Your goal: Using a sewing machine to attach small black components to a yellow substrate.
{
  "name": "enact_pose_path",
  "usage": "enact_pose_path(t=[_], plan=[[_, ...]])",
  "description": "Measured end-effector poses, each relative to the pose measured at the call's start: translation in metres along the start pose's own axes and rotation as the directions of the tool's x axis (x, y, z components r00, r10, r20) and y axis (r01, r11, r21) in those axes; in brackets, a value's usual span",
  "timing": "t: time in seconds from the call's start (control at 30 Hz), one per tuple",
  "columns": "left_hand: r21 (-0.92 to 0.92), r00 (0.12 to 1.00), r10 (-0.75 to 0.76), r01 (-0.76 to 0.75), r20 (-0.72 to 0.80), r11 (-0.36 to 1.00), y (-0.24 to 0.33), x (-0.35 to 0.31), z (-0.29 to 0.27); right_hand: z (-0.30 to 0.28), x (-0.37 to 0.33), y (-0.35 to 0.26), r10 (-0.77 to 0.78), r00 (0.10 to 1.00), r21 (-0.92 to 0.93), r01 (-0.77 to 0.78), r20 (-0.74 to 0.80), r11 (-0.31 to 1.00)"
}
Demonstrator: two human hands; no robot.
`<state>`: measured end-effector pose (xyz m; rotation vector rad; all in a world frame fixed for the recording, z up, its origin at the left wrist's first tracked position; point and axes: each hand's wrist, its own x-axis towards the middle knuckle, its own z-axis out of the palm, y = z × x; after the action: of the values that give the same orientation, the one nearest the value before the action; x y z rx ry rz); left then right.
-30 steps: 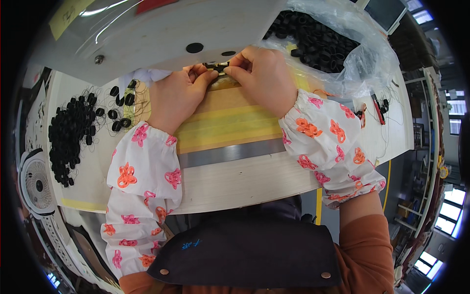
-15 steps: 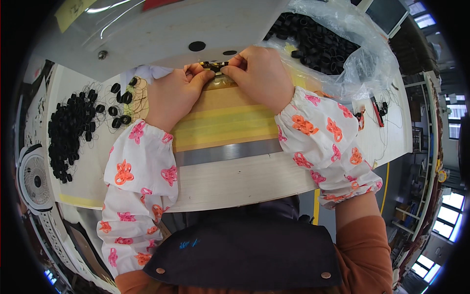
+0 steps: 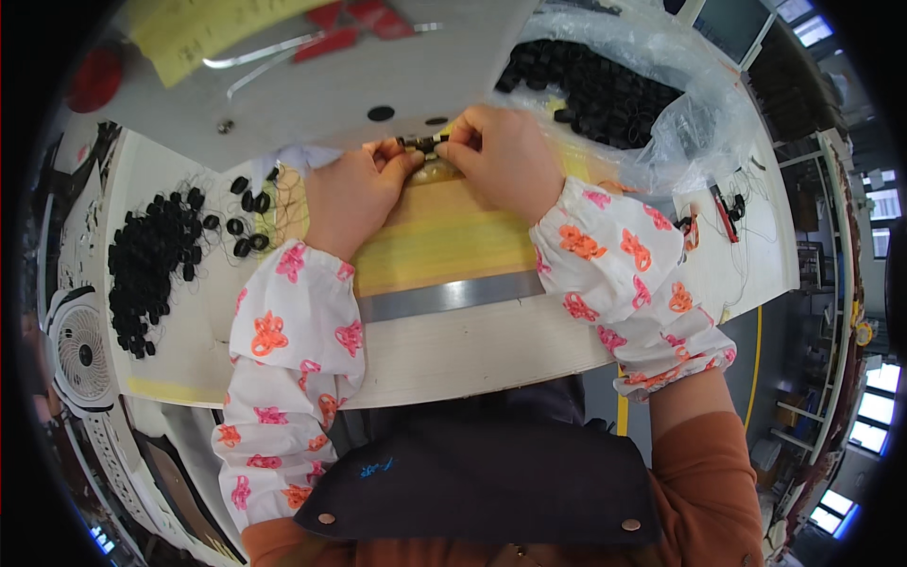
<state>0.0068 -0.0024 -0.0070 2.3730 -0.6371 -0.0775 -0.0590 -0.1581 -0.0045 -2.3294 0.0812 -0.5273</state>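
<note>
Head: dark part (image 3: 430, 145) is being pinched by left hand (image 3: 354, 194) and right hand (image 3: 510, 161), 12 o'clock; wired rings (image 3: 156, 250), 9 o'clock, seemingly done; bagged rings (image 3: 595, 90), 1 o'clock, seemingly unworked.

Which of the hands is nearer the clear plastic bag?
Right: the right hand is by the left edge of the bag; the left hand is farther left.

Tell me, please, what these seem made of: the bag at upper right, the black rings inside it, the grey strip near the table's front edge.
Bag: probably thin, glossy plastic film; it is see-through and crumpled. Black rings: perhaps plastic or rubber; their dull, even black surface leaves it open. Grey strip: likely smooth metal, given its bright reflection.
</note>
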Motion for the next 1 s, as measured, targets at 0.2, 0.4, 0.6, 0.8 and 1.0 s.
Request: enact_pose_path(t=[0.2,0.4,0.6,0.8,1.0], plan=[[0.061,0.986,0.159,-0.156,-0.053,0.986,-0.004,-0.016,0.002,0.01,-0.012,0.007,-0.007,1.0,0.084,0.009,-0.024,0.996],[0.152,0.917,0.393,-0.38,-0.063,0.912,0.006,-0.048,0.001,0.002,-0.021,-0.003,0.033,0.999,0.137,-0.036,0.022,0.99],[-0.13,0.845,0.533,-0.534,-0.046,0.836,0.014,-0.062,-0.002,-0.012,-0.02,-0.011,0.231,0.831,0.401,-0.463,0.505,0.79],[-0.193,0.904,0.424,-0.425,-0.045,0.885,0.002,-0.038,-0.008,0.002,-0.028,-0.008,0.247,0.902,0.607,-0.423,0.355,0.673],[-0.308,0.788,0.507,-0.608,-0.35,0.732,0.002,-0.023,-0.001,0.001,-0.063,-0.045,-0.189,0.96,0.323,0.116,0.205,0.939]])
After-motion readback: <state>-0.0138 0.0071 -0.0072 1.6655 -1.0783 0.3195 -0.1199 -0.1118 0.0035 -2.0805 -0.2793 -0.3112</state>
